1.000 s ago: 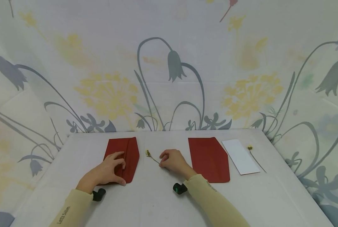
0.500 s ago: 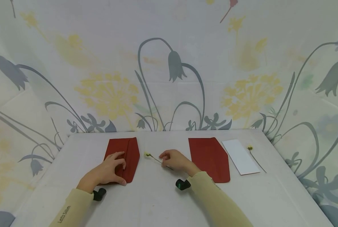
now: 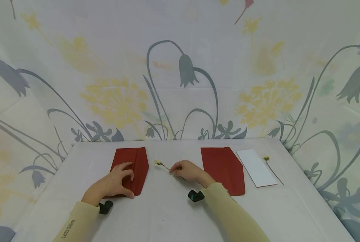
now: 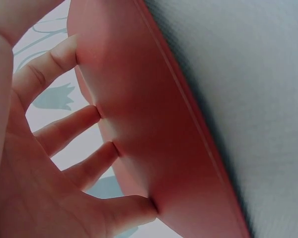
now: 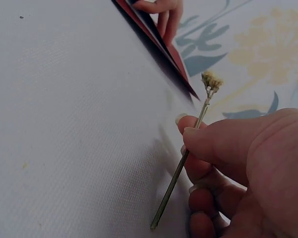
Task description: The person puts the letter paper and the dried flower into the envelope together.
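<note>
My left hand point(image 3: 118, 179) rests on a red envelope point(image 3: 141, 168) at the left of the table. Its spread fingertips press on the paper, as the left wrist view shows on the envelope's surface point(image 4: 139, 99). Between thumb and fingers my right hand point(image 3: 188, 171) pinches the thin stem of a small dried yellow flower point(image 3: 158, 162). In the right wrist view the flower head point(image 5: 212, 82) points away from the hand, and the green stem point(image 5: 171, 191) sticks out below the thumb. The flower is just right of the left envelope, over the white table.
A second red envelope point(image 3: 223, 168) lies right of my right hand. Beside it is a white card point(image 3: 256, 168), then another dried yellow flower point(image 3: 270, 166) near the table's right side. A flower-patterned cloth point(image 3: 180, 84) hangs behind the table point(image 3: 155, 215).
My right hand and forearm have shifted slightly right. The flower in its fingers has tilted a little, its head moving a short way. My left hand stays in place.
</note>
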Available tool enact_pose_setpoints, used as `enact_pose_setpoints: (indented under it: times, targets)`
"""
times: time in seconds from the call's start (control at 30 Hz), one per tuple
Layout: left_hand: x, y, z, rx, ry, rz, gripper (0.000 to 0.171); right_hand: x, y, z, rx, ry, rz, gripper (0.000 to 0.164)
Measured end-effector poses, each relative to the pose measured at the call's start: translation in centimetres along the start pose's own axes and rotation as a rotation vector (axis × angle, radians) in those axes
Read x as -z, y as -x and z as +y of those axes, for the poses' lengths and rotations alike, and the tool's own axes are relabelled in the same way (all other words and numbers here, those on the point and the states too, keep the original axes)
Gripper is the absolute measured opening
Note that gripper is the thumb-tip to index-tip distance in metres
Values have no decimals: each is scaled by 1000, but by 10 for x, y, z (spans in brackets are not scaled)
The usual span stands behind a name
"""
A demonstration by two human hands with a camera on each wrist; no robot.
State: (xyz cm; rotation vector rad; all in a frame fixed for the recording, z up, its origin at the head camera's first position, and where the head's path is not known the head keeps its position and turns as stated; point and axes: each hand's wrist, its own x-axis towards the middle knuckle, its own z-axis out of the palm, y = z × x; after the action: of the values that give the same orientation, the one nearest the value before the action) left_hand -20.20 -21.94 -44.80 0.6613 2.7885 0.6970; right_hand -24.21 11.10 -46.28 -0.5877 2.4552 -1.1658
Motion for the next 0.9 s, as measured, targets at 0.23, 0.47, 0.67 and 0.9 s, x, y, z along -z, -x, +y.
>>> enact_pose_setpoints:
  times: [0.23,0.47,0.67,0.9]
  targets:
    - [2,2,2,-13,-5,-4,47,1,0,0,-11,-9,6,14]
    - [1,1,1,-11,8,-3,47,1,1,2,-29,-54,23,13]
    - [1,0,-2,-28,15,12,47,-3,-1,5,-35,-101,118,12]
    - [0,4,-5,-33,27,46,49,-8,-4,-2,-43,-149,215,13]
